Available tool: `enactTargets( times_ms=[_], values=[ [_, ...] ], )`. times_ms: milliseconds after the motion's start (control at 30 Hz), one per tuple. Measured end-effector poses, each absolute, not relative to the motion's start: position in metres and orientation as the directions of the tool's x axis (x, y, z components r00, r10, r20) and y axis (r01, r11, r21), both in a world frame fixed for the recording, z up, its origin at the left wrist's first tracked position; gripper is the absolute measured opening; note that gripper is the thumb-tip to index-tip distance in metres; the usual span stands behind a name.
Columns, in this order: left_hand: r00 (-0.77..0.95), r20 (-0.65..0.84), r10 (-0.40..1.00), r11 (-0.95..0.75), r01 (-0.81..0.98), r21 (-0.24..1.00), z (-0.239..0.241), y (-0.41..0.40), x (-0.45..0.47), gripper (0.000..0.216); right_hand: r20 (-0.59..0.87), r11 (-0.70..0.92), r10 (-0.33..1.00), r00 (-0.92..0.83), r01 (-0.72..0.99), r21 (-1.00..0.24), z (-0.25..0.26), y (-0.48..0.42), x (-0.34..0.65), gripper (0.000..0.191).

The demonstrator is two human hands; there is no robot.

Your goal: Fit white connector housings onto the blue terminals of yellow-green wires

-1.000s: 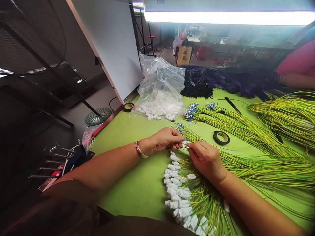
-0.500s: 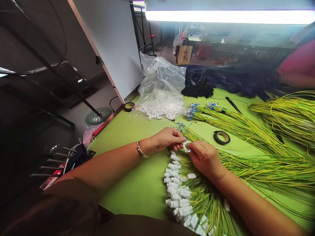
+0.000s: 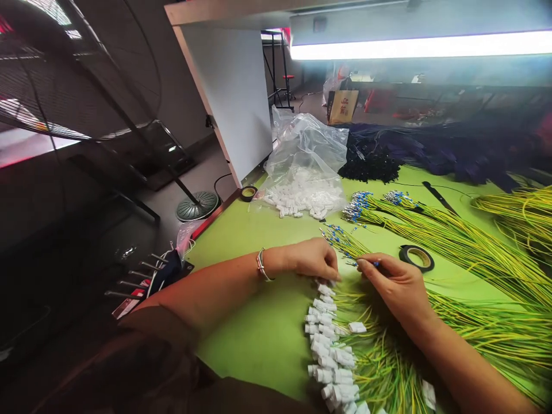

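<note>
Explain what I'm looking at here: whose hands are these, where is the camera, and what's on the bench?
No machine here: a person works bare-handed, filmed from a camera on their head looking down. The left hand has its fingertips on the top of a row of white connectors; whether it grips one is unclear. The right hand pinches a blue-tipped wire. On the green table lie yellow-green wire bundles, a black tape roll and a clear bag of loose connectors.

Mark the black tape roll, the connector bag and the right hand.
black tape roll (image 3: 402,255): head view, left rim.
connector bag (image 3: 308,146): head view, clear upper film.
right hand (image 3: 399,284): head view, back of hand.
</note>
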State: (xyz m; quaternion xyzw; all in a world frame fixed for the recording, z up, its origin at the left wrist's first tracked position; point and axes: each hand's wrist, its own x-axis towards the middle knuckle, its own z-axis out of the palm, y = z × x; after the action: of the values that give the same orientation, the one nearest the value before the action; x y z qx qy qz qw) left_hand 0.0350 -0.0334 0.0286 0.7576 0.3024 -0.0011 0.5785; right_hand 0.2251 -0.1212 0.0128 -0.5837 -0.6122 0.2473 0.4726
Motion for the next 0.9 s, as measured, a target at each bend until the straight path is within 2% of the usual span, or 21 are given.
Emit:
enactTargets(
  times_ms=[100,167,200,267,333,400,467,567,633,700,767,833,900],
  values=[
    [0.891,-0.366,0.268,-0.286,0.436,0.853,0.035,-0.042,0.035,0.012,0.066,0.007,0.971,0.228,0.253,-0.967,0.015,-0.120,0.228,0.023],
    [0.910,-0.341,0.236,-0.360,0.408,0.839,0.039,-0.039,0.035,0.015,-0.030,-0.061,0.982,0.187,0.163,-0.985,0.014,-0.119,0.228,0.027],
    [0.906,-0.307,0.292,-0.397,0.407,0.823,0.041,-0.033,0.033,0.017,-0.057,-0.080,0.986,0.156,0.151,-0.985,0.013,-0.119,0.228,0.028],
    [0.822,-0.161,0.546,-0.472,0.461,0.751,0.042,-0.017,0.028,0.021,-0.079,-0.095,0.992,0.094,0.175,-0.980,0.013,-0.119,0.225,0.031],
    [0.609,0.079,0.789,-0.524,0.600,0.605,0.039,0.004,0.020,0.021,-0.072,-0.076,0.997,0.026,0.224,-0.972,0.015,-0.119,0.224,0.032],
    [0.467,0.251,0.848,-0.530,0.729,0.433,0.034,0.022,0.012,0.024,-0.058,-0.039,0.997,-0.057,0.291,-0.956,0.019,-0.118,0.224,0.031],
    [0.477,0.247,0.844,-0.536,0.778,0.328,0.027,0.033,0.006,0.024,-0.018,0.027,0.993,-0.114,0.388,-0.921,0.026,-0.118,0.228,0.028],
    [0.514,0.178,0.839,-0.544,0.789,0.287,0.018,0.038,0.003,0.023,0.045,0.082,0.995,-0.087,0.490,-0.868,0.037,-0.117,0.234,0.017],
    [0.491,0.198,0.848,-0.530,0.791,0.307,0.017,0.036,0.004,0.024,0.015,0.031,0.999,-0.040,0.446,-0.894,0.041,-0.117,0.236,0.016],
    [0.450,0.243,0.859,-0.511,0.772,0.378,0.021,0.034,0.007,0.024,-0.090,-0.078,0.996,-0.023,0.315,-0.946,0.041,-0.118,0.234,0.021],
    [0.384,0.222,0.896,-0.439,0.699,0.565,0.028,0.029,0.012,0.019,-0.201,-0.195,0.979,-0.024,0.152,-0.969,0.036,-0.118,0.230,0.028],
    [0.368,0.054,0.928,-0.251,0.513,0.821,0.034,0.020,0.019,0.012,-0.277,-0.277,0.961,-0.013,-0.003,-0.961,0.030,-0.118,0.225,0.035],
    [0.432,-0.166,0.887,0.050,0.267,0.962,0.037,0.008,0.027,0.011,-0.323,-0.320,0.946,0.014,-0.100,-0.942,0.025,-0.117,0.222,0.040]
  ],
)
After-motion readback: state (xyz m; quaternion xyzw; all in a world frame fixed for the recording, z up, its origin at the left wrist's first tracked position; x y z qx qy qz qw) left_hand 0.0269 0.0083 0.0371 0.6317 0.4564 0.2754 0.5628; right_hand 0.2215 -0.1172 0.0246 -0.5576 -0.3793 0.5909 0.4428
